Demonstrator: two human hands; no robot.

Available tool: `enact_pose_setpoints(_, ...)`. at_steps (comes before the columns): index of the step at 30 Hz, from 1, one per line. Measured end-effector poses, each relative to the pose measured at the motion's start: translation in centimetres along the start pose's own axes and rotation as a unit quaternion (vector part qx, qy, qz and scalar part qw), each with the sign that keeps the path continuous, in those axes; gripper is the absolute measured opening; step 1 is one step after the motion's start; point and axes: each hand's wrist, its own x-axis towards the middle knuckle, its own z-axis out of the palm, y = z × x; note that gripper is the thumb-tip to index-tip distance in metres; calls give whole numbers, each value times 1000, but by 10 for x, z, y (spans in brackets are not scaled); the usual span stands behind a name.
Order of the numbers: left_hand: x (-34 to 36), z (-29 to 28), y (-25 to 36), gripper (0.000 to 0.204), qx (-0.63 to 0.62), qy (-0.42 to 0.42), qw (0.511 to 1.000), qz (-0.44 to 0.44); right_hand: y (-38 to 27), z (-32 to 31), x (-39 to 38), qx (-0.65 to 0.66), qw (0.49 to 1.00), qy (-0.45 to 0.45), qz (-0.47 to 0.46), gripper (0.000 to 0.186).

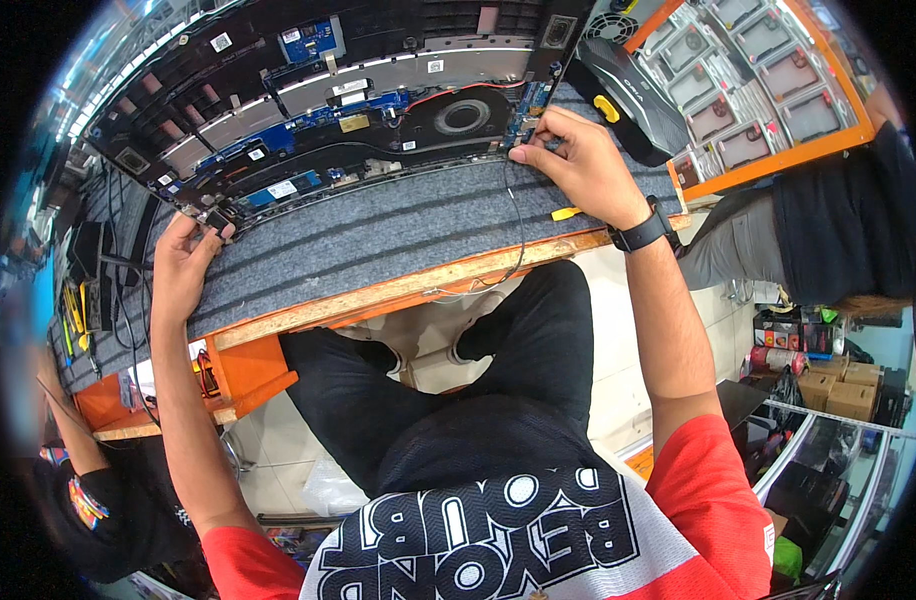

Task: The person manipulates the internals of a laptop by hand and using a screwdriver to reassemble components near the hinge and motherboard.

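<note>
A wide black electronics housing [363, 145], opened so its inside shows, stands tilted on the grey ribbed mat [378, 235]. Blue circuit boards [308, 125], a silvery strip and a round fan [465, 117] are fixed inside it. My left hand [183, 262] pinches the near left corner with thumb and fingers. At the near right corner, my right hand [590, 165] grips the edge beside a small blue board, thumb toward me. A thin cable [521, 225] hangs from near that corner over the bench's front edge.
A small yellow tool [566, 213] lies near my right wrist. Beyond it are a black-and-grey case [633, 100] and an orange-framed parts organizer [768, 85]. Cables and tools [83, 310] crowd the left. One person [838, 220] is at the right, another person's arm [73, 430] at the left.
</note>
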Motion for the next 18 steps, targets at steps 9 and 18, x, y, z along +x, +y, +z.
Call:
enact_pose_setpoints(9, -3, 4, 1, 23, -28, -2, 1000, 3, 7, -2, 2, 9, 1000, -3, -17, 25)
enact_pose_setpoints(18, -8, 10, 27, 17, -19, -10, 1000, 3, 4, -5, 7, -14, 1000, -14, -18, 27)
